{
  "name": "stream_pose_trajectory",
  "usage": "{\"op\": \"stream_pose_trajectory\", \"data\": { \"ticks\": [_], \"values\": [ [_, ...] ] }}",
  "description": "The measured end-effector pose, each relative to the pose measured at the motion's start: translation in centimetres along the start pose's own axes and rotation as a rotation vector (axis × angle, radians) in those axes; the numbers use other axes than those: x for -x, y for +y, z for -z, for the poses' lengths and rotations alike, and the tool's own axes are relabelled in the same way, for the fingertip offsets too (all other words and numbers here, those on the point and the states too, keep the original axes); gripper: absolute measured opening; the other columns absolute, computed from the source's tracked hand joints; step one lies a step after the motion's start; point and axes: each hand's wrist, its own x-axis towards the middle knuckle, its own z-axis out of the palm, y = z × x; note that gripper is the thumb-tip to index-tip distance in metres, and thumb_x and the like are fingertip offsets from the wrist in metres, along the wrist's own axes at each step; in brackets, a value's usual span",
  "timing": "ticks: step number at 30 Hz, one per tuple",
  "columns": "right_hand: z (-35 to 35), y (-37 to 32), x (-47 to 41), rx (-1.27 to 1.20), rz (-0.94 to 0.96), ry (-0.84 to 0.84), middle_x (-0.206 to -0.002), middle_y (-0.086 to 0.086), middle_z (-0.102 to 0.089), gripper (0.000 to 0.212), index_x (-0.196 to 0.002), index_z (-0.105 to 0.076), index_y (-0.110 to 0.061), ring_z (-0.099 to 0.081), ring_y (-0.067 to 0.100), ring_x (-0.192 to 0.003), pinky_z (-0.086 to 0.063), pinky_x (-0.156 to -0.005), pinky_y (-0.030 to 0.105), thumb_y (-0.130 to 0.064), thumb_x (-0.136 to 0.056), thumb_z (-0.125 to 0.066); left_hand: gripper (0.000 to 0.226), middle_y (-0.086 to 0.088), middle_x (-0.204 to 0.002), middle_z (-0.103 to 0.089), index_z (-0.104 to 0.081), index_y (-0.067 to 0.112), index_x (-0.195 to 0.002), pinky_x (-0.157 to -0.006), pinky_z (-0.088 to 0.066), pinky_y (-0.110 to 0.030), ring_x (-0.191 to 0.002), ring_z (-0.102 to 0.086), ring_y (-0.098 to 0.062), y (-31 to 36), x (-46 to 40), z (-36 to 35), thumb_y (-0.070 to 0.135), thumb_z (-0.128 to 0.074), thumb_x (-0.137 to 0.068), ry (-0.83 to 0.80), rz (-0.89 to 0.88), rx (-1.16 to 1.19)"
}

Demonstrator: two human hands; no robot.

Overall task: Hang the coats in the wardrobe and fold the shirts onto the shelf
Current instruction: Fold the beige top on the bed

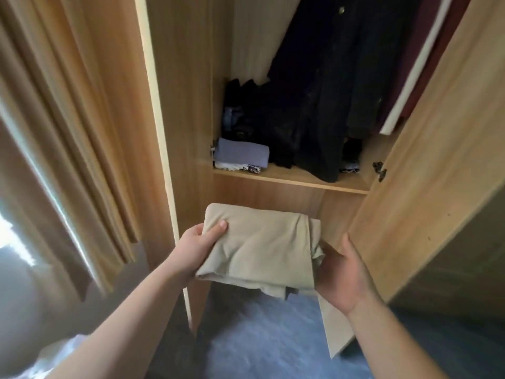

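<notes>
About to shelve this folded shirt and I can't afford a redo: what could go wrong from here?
1. Loose layers droop from the shirt's lower right edge; the right hand only cups it, so the fold may open.
2. The black coat hangs down onto the shelf, and could snag or get shoved.
3. The folded stack at left leaves little room.

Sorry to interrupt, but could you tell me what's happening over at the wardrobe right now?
A person is holding a folded beige shirt in front of the open wardrobe. The left hand grips its left edge with the thumb on top, and the right hand supports the right side from underneath. The shirt is not on the shelf yet. That shelf already carries a folded blue-grey garment on a small pile, and dark coats hang above it.
</notes>
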Motion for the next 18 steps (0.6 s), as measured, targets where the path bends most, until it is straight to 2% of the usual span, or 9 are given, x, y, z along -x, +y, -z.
{"op": "stream_pose_trajectory", "data": {
  "ticks": [1, 3, 5, 8, 10, 13, 16, 18],
  "values": [
    [-0.1, 0.0, -1.3, -0.022, -0.009, -0.043, -0.137, 0.018, -0.058, 0.064, -0.131, -0.064, -0.014, -0.058, 0.035, -0.124, -0.049, -0.097, 0.046, -0.059, -0.088, -0.049, 0.043, -0.007, -0.09, -0.077, -0.068, 0.006, -0.101, -0.073, -0.059, -0.033, -0.088, -0.073, -0.025, 0.1, -0.7, 0.1, 0.046, -0.065, -0.089, 0.038, -0.008, -0.002],
    [-0.3, -0.4, -4.0, 0.03, -0.032, -0.071, -0.141, 0.016, -0.055, 0.062, -0.141, -0.053, -0.017, -0.055, 0.032, -0.128, -0.053, -0.095, 0.046, -0.05, -0.089, -0.053, 0.04, -0.007, -0.089, -0.077, -0.069, 0.006, -0.1, -0.072, -0.058, -0.032, -0.088, -0.073, -0.025, 0.2, -2.5, -0.1, 0.044, -0.064, -0.09, 0.077, -0.013, -0.006],
    [0.3, -1.2, -7.3, 0.203, 0.009, -0.029, -0.134, 0.012, -0.061, 0.056, -0.141, -0.05, -0.022, -0.06, 0.03, -0.121, -0.057, -0.085, 0.044, -0.029, -0.086, -0.06, 0.041, -0.006, -0.091, -0.077, -0.068, 0.006, -0.103, -0.073, -0.058, -0.032, -0.086, -0.074, -0.022, 0.3, -4.7, -0.7, 0.044, -0.063, -0.09, 0.087, -0.01, -0.011],
    [1.8, -3.5, -12.0, 0.45, 0.126, 0.085, -0.122, 0.007, -0.069, 0.068, -0.135, -0.051, -0.024, -0.066, 0.028, -0.111, -0.057, -0.078, 0.042, -0.009, -0.073, -0.073, 0.043, -0.004, -0.091, -0.077, -0.068, 0.007, -0.104, -0.079, -0.058, -0.034, -0.086, -0.074, -0.019, 0.7, -9.0, -2.2, 0.047, -0.062, -0.09, 0.098, -0.003, -0.045],
    [3.0, -5.6, -15.5, 0.493, 0.164, 0.116, -0.121, 0.005, -0.069, 0.064, -0.133, -0.052, -0.024, -0.066, 0.028, -0.11, -0.057, -0.081, 0.044, 0.0, -0.078, -0.074, 0.047, -0.008, -0.095, -0.077, -0.067, 0.005, -0.106, -0.082, -0.057, -0.037, -0.09, -0.073, -0.023, 1.0, -12.5, -3.2, 0.049, -0.061, -0.09, 0.062, 0.038, -0.021],
    [4.7, -9.2, -20.7, 0.531, 0.172, 0.162, -0.118, 0.0, -0.071, 0.054, -0.128, -0.056, -0.025, -0.067, 0.024, -0.108, -0.055, -0.09, 0.046, 0.003, -0.084, -0.07, 0.062, -0.023, -0.112, -0.07, -0.059, -0.004, -0.118, -0.098, -0.049, -0.054, -0.107, -0.067, -0.039, 1.5, -18.3, -3.7, 0.046, -0.074, -0.084, -0.057, 0.154, 0.097],
    [6.5, -12.8, -26.4, 0.571, 0.193, 0.192, -0.119, 0.002, -0.07, 0.055, -0.131, -0.055, -0.021, -0.066, 0.021, -0.111, -0.049, -0.102, 0.048, 0.005, -0.084, -0.069, 0.06, -0.03, -0.123, -0.062, -0.052, -0.01, -0.125, -0.103, -0.043, -0.06, -0.115, -0.059, -0.047, 1.9, -24.0, -4.3, 0.017, -0.079, -0.079, -0.182, 0.179, 0.137],
    [6.8, -14.9, -30.3, 0.578, 0.187, 0.202, -0.123, 0.002, -0.068, 0.059, -0.136, -0.052, -0.02, -0.064, 0.022, -0.114, -0.046, -0.105, 0.051, 0.004, -0.084, -0.07, 0.055, -0.029, -0.124, -0.062, -0.053, -0.007, -0.126, -0.104, -0.041, -0.061, -0.116, -0.059, -0.047, 1.6, -27.6, -4.6, 0.006, -0.077, -0.078, -0.148, 0.139, 0.15]
  ]
}}
